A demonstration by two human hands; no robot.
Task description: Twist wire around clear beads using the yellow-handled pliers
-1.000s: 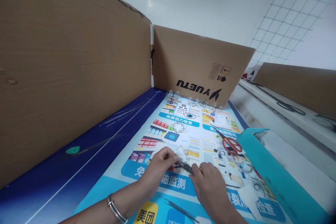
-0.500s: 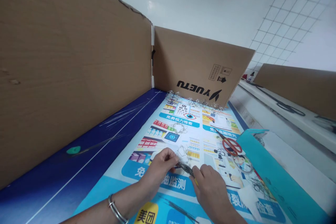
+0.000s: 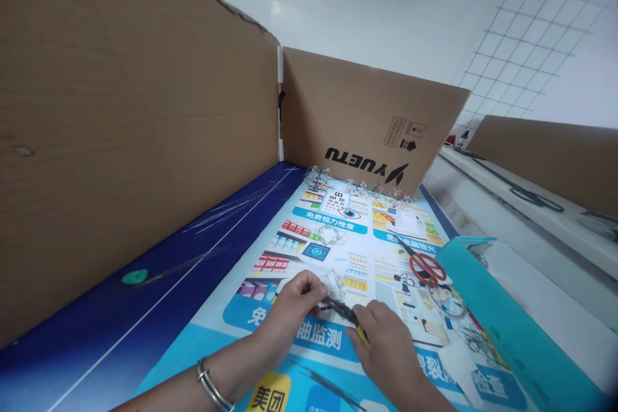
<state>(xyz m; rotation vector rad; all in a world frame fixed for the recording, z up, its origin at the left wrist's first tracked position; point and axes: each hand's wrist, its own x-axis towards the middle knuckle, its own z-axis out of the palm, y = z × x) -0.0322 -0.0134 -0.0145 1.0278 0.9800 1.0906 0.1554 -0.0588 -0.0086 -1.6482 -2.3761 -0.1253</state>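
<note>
My left hand (image 3: 294,302) pinches a thin wire piece (image 3: 334,280) between thumb and fingertips; its bent loops stick up past the fingers. Closed round the yellow handle of a pair of pliers (image 3: 342,310) is my right hand (image 3: 389,344). The dark plier jaws point left and meet the wire right by my left fingertips. Whether the jaws grip the wire is too small to make out. Another bent wire shape (image 3: 329,235) lies on the printed sheet just beyond my hands.
Red-handled scissors (image 3: 427,269) and a wire coil (image 3: 447,301) lie to the right, beside a teal box (image 3: 512,328). Dark wire lengths (image 3: 333,386) lie in front. Several wire shapes (image 3: 362,189) line the far cardboard panel (image 3: 357,109). A green lump (image 3: 134,277) sits left.
The pliers and my right hand have shifted slightly, and more of the yellow handle shows. My left hand keeps its pinch in almost the same place.
</note>
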